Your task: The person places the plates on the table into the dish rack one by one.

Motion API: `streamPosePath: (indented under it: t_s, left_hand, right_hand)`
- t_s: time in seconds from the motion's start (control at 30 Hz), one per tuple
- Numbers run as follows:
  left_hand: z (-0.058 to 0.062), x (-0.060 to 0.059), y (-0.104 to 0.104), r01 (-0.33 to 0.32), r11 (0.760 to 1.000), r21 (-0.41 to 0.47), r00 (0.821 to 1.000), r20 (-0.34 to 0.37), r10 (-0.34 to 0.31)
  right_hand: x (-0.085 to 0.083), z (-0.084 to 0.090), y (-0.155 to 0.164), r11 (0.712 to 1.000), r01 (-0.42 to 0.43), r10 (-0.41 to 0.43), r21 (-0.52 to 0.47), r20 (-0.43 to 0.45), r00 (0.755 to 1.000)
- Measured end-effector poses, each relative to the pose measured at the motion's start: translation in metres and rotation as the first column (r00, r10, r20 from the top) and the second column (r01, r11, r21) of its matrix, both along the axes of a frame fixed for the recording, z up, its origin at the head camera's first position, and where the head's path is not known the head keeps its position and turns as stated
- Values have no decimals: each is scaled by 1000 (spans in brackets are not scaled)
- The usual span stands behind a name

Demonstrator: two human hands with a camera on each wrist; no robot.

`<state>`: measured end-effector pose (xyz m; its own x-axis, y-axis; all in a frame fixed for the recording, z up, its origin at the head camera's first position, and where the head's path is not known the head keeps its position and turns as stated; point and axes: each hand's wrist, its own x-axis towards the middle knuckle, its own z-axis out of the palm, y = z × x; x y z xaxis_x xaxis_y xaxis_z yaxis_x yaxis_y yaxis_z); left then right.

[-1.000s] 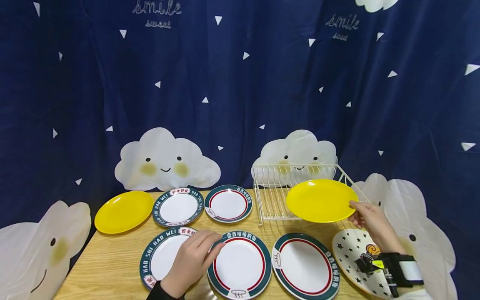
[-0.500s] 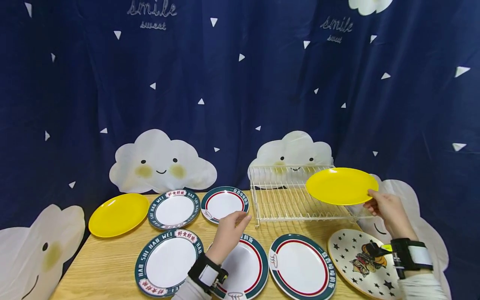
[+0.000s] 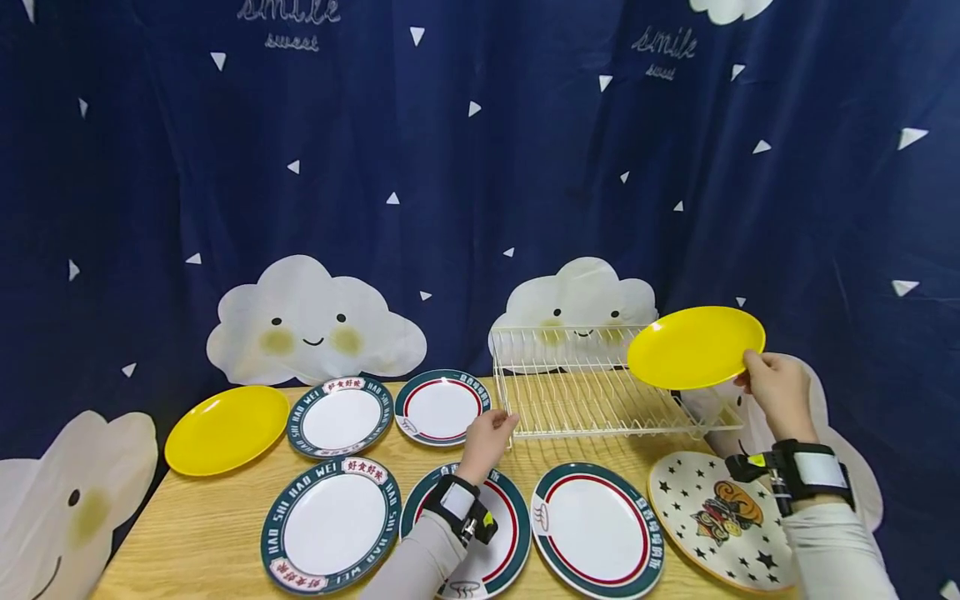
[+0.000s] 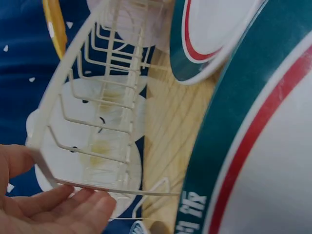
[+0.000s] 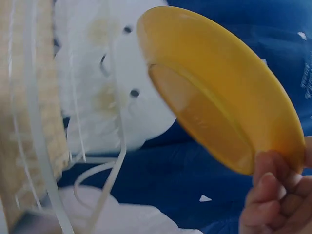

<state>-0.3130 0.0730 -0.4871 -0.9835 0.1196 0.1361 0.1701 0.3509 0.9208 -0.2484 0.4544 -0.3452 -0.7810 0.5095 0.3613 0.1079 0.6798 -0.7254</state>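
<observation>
White wire rack stood at the back right of the worktop, with wood and cloud print seen through its wires. Yellow plate held in the air, tilted, over the rack's right end; in the right wrist view it is shown apart from the wires. Its right edge is pinched between thumb and bent fingers of the right hand, closed to about the rim's thickness. The rack's front left corner is gripped by the left hand, thumb on one side and fingers on the other; exact contact seems likely but is hard to read in the dim left wrist view. Other plates laid flat: second yellow plate at the back left, then two green-rimmed plates beside it; in front, three larger green-rimmed plates, the middle one partly covered by the left wrist, and a star-patterned plate at the right.
</observation>
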Motion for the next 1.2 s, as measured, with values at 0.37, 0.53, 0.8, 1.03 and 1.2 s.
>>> streamPosePath:
  t_s: [0.37, 0.53, 0.8, 1.03, 1.2]
  left_hand:
    - [-8, -4, 1, 13, 994, 113, 998, 55, -19]
    - [-11, -5, 0, 12, 991, 132, 997, 71, -22]
    - [-15, 0, 7, -20, 990, 141, 999, 45, 14]
    - [-15, 2, 9, -37, 986, 161, 999, 19, 34]
    - [-15, 2, 7, -42, 984, 173, 999, 31, 37]
  right_hand:
    - [-28, -15, -3, 854, 211, -129, 475, -199, 971]
    - [-45, -32, 6, 728, 252, -64, 638, -302, 951]
    - [-60, -61, 26, 626, 282, 10, 727, -369, 929]
    - [-63, -82, 35, 674, 245, -21, 697, -314, 949]
    - [-63, -91, 33, 697, 236, -43, 677, -289, 956]
